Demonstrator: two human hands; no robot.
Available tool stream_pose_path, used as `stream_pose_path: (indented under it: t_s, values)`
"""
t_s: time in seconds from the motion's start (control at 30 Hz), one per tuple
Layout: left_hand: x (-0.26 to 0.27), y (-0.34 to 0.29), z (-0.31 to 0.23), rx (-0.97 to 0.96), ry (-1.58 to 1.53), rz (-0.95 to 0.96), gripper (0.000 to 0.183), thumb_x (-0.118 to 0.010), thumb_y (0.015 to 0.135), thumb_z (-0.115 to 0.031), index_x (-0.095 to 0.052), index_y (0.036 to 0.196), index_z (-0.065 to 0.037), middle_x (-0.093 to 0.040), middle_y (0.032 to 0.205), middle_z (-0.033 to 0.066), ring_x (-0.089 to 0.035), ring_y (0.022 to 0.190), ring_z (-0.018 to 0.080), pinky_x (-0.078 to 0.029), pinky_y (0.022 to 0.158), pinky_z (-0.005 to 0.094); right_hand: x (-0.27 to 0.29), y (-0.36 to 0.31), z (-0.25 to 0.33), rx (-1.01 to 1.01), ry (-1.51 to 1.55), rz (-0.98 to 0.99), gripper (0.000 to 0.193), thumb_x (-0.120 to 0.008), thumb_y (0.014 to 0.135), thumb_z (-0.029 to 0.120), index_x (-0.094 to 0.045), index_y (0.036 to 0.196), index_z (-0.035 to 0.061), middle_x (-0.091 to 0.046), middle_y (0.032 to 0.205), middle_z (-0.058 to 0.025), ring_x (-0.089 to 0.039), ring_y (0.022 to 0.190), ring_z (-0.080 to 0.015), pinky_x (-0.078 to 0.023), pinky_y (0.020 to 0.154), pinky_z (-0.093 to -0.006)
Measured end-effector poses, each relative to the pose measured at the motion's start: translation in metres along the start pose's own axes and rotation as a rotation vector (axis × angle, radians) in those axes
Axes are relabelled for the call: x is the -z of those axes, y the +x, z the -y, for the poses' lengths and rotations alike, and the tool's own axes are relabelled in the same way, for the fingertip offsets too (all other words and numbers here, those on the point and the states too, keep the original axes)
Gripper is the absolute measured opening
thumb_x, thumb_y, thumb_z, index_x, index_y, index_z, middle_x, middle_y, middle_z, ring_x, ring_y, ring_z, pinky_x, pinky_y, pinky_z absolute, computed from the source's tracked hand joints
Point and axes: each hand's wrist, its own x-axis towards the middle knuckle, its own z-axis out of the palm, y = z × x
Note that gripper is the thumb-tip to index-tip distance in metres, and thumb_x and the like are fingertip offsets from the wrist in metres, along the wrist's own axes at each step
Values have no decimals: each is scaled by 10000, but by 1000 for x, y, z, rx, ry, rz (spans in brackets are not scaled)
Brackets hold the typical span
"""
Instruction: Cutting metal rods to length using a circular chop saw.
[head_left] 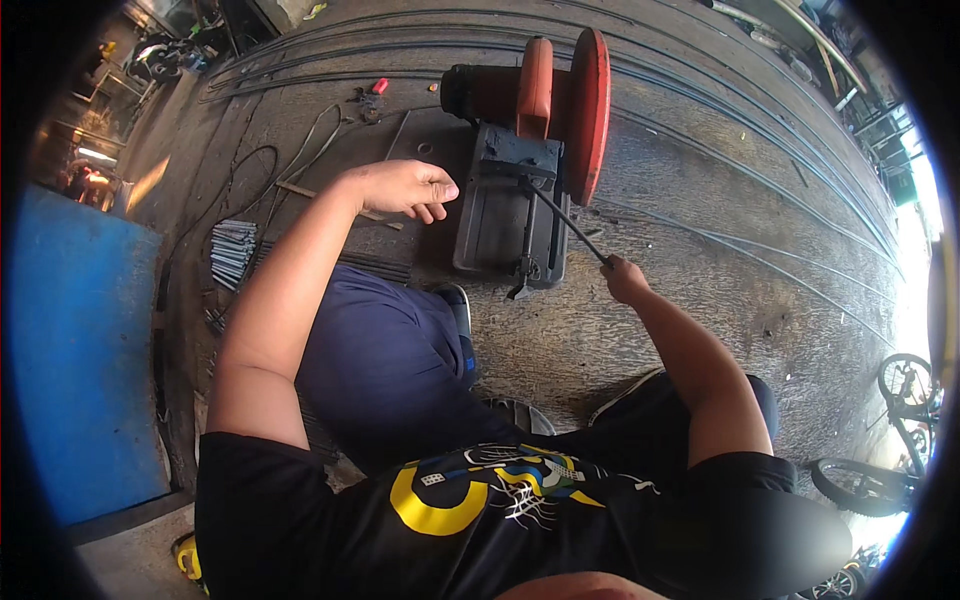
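Observation:
A red and black cut-off saw (537,85) with a large round red guard stands on the floor in front of me. Its dark base (478,240) reaches toward me and carries a clamp screw. My right hand (626,280) is closed around the near end of a thin dark metal rod (572,226), which slants up left to the saw's vise (520,155). Where its far end stops is hard to make out. Left of the base, my left hand (405,190) hovers with fingers loosely bent and apart, nothing visible in it.
Long thin metal rods (740,110) lie across the floor behind and right of the saw. At left are a pile of short cut rods (232,252), a dark cable (255,165) and a blue panel (80,350). A small red object (380,86) lies beyond. Bicycles (865,485) stand at right.

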Motion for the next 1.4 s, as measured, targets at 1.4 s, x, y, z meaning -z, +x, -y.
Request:
stream_pose_path:
  t_s: [1.4]
  values:
    - [-2, -1, -3, 58, -2, 1, 555, -502, 965, -436, -461, 1332, -21, -631, 1106, 153, -625, 997, 208, -504, 851, 312, 26, -8, 36, 30, -69, 97, 356, -525, 913, 375, -615, 1043, 56, -641, 1018, -229, -599, 986, -406, -466, 846, -488]
